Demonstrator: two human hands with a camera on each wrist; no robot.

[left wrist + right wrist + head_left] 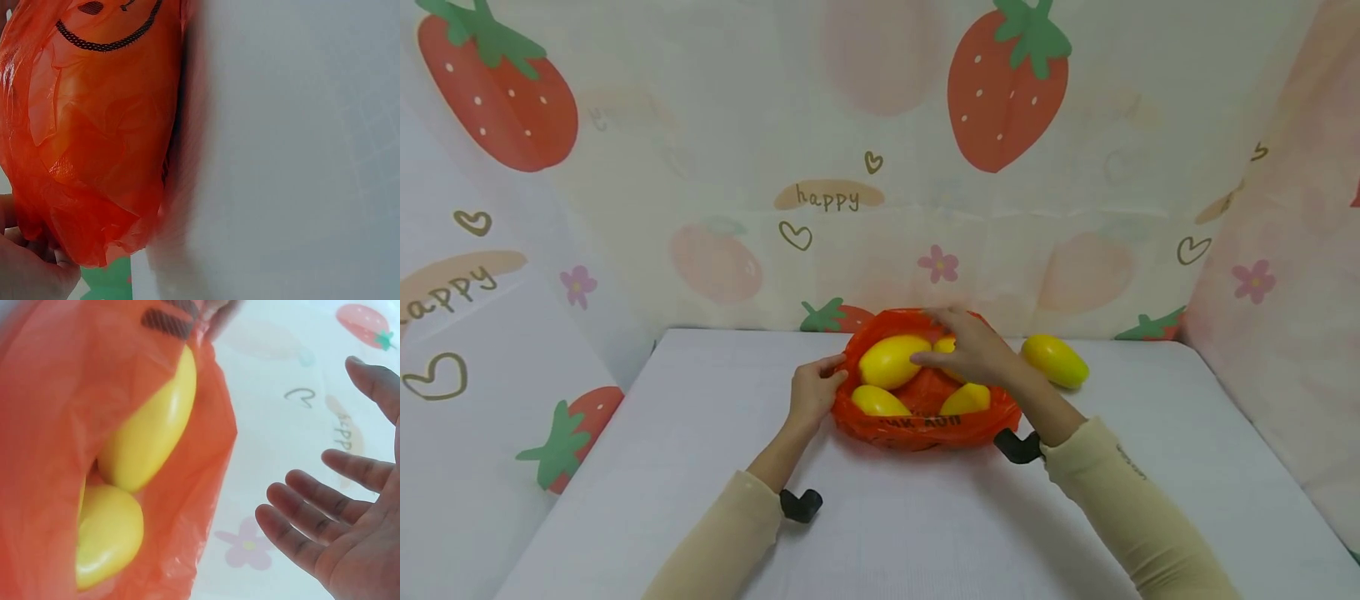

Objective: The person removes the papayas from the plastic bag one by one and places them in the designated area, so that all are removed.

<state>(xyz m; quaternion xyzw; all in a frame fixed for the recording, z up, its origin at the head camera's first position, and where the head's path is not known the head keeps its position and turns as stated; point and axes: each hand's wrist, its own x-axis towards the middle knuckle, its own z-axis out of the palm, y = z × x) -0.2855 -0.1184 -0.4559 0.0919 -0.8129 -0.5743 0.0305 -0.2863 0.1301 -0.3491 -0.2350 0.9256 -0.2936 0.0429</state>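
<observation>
A red plastic bag (pixel 925 437) with dark print stands on the table, its mouth spread wide. Several yellow mangoes (pixel 895 360) lie inside, and two mangoes (pixel 153 434) show through the opening in the right wrist view. My left hand (pixel 811 392) pinches the bag's left rim between thumb and fingers; the left wrist view has this hand (pixel 31 262) at its lower left corner. Over the bag's right side hovers my right hand (pixel 973 348), fingers spread and holding nothing. That palm (pixel 356 550) faces the bag in the right wrist view.
One more mango (pixel 1055 361) lies on the white table (pixel 880 533) behind my right forearm, near the back edge. A patterned curtain (pixel 880 125) with strawberries and hearts closes off the back and both sides.
</observation>
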